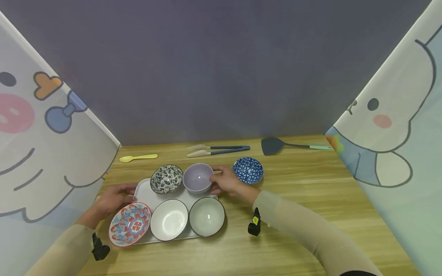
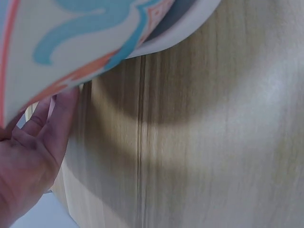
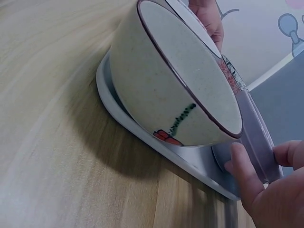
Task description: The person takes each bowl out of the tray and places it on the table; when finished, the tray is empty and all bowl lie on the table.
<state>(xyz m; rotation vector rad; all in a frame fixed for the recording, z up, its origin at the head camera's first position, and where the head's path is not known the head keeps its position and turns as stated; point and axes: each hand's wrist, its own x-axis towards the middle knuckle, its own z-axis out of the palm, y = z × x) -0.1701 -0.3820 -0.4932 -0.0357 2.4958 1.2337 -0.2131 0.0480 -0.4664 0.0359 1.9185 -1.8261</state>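
Note:
In the head view, my right hand (image 1: pixel 228 181) pinches the right side of the light purple bowl (image 1: pixel 198 178), thumb at its rim. The right wrist view has this hand (image 3: pixel 275 190) with thumb and finger at the purple bowl (image 3: pixel 256 137). My left hand (image 1: pixel 112 199) touches the left edge of the white tray (image 1: pixel 145 193), fingers loosely extended. On the tray are a black-and-white floral bowl (image 1: pixel 167 179), a white bowl (image 1: pixel 169 220) and a cream bowl (image 1: pixel 207 217). A red-and-blue patterned bowl (image 1: pixel 130 224) tilts over the tray's front left corner, beside my left hand.
A blue triangle-patterned bowl (image 1: pixel 248 170) stands right of my right hand. Along the back lie a yellow spoon (image 1: pixel 139 157), tongs (image 1: pixel 221 150) and a dark spatula (image 1: pixel 272 146) with a mint handle end. Printed panels flank the wooden table (image 1: pixel 310 184), with a grey wall behind.

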